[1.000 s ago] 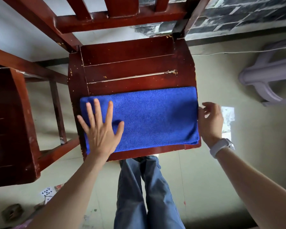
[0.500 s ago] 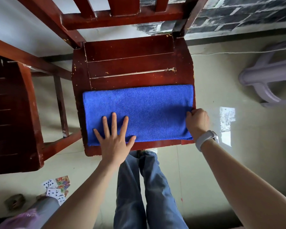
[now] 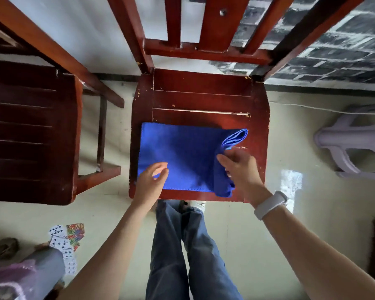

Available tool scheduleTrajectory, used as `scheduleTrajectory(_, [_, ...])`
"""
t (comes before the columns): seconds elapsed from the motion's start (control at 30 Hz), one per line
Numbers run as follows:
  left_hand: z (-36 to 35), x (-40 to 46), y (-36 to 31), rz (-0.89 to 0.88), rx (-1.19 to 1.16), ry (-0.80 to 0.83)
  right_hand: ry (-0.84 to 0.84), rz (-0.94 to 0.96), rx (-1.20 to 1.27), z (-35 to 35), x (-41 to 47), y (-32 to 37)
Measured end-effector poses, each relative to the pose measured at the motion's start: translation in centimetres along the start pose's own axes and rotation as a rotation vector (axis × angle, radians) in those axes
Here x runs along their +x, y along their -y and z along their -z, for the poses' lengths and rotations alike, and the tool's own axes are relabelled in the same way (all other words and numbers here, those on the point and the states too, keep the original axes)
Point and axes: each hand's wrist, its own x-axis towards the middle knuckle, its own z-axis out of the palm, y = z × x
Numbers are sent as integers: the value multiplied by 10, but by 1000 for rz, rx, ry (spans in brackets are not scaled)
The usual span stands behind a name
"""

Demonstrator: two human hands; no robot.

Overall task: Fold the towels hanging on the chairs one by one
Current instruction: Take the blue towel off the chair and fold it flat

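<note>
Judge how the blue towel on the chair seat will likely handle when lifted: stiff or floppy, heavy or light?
Probably floppy: the blue towel curls and sags where the right hand lifts its end. Likely light, since a few fingers raise the doubled layers. It seems unlikely to slide much, as its napped pile lies flat on the chair seat, though the varnished wood may be slick.

Single head-worn view, looking steeply down, close above a chair seat (image 3: 199,100), wide-angle

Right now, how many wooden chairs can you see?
2. One wooden chair is in the middle, with the blue towel on its seat. A second wooden chair stands at the left, partly cut off.
</note>
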Motion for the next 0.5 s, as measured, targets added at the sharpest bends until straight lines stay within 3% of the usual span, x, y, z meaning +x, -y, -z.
scheduleTrajectory(0.13, [25,-3,-2,400,-696,70,215,-16,38,-77,-5,35])
scheduleTrajectory(0.23, [32,2,8,498,-886,47,315,-35,-10,-121,-1,46])
scheduleTrajectory(0.3, [30,8,16,462,-794,2,219,121,-221,-127,10,47])
scheduleTrajectory(0.4, [20,13,25,264,-240,-89,8,486,-601,-115,37,52])
scheduleTrajectory(0.43, [16,14,27,192,-52,-150,2,557,-734,-111,47,54])
scheduleTrajectory(0.5, [11,14,26,107,81,-284,60,582,-953,-107,63,60])
